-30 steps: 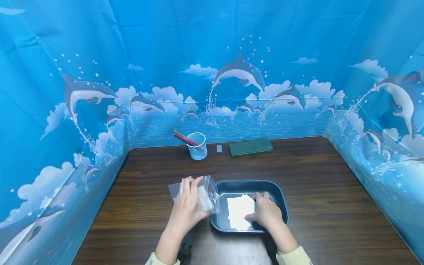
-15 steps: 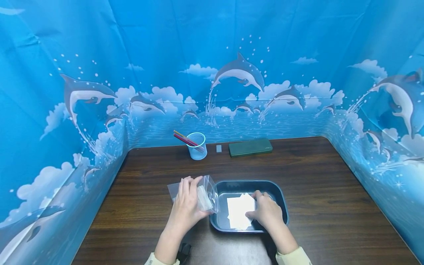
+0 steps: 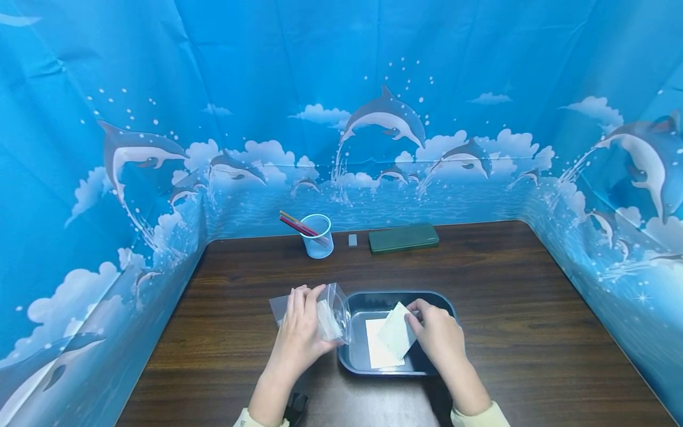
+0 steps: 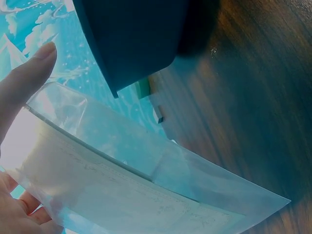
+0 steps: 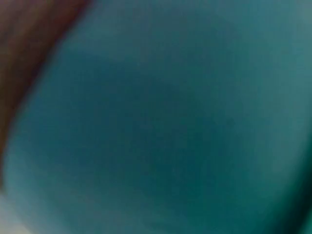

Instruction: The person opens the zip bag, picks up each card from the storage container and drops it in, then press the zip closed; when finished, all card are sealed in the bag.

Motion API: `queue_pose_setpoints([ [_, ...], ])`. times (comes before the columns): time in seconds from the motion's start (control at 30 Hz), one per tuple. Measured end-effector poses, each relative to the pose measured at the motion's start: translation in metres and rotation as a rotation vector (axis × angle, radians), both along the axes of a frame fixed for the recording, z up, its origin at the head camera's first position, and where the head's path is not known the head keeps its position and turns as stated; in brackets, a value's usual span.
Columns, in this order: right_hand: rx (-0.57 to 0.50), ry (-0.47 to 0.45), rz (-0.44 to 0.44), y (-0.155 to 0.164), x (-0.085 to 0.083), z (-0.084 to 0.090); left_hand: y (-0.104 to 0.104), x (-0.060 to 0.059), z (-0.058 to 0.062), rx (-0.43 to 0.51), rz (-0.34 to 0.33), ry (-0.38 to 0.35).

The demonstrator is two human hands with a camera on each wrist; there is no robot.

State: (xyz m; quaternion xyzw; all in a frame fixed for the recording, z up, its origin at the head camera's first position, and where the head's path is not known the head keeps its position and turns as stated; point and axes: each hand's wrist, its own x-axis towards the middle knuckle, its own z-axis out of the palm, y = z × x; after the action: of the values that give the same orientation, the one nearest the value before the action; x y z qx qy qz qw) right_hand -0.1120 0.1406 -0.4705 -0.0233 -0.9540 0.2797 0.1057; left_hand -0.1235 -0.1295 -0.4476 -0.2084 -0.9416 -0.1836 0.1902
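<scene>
In the head view, my left hand grips a clear plastic bag beside the left end of a dark tray. White paper pieces show inside the bag in the left wrist view, where the thumb lies along its upper edge. Over the tray, my right hand pinches a pale square of paper by its upper right corner, holding it tilted. Another white sheet lies on the tray floor, partly covered by the held one. The right wrist view is a blue-green blur.
Along the back of the wooden table stand a light blue mesh cup with colored pencils, a small grey block and a green case. A dolphin-print curtain encloses the back and sides.
My right hand has lifted a paper square off the pile in the tray, tilting it up and moving slightly right. The left hand and the bag have stayed in place.
</scene>
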Motion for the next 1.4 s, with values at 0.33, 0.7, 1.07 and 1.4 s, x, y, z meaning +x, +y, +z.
queue_pose_setpoints([
  [0.33,-0.047,0.14,0.005,-0.001,0.011,0.033,-0.001,0.001,0.0,0.009,0.004,-0.004],
  [0.7,-0.179,0.328,-0.025,-0.003,0.017,0.05,-0.001,0.002,0.004,0.014,0.016,-0.031],
  [1.07,-0.422,0.461,0.032,-0.006,0.017,0.05,-0.002,0.001,0.004,0.019,0.006,-0.011],
  [1.4,-0.39,0.433,-0.041,-0.01,0.019,0.051,-0.001,0.001,0.005,0.01,0.016,-0.015],
])
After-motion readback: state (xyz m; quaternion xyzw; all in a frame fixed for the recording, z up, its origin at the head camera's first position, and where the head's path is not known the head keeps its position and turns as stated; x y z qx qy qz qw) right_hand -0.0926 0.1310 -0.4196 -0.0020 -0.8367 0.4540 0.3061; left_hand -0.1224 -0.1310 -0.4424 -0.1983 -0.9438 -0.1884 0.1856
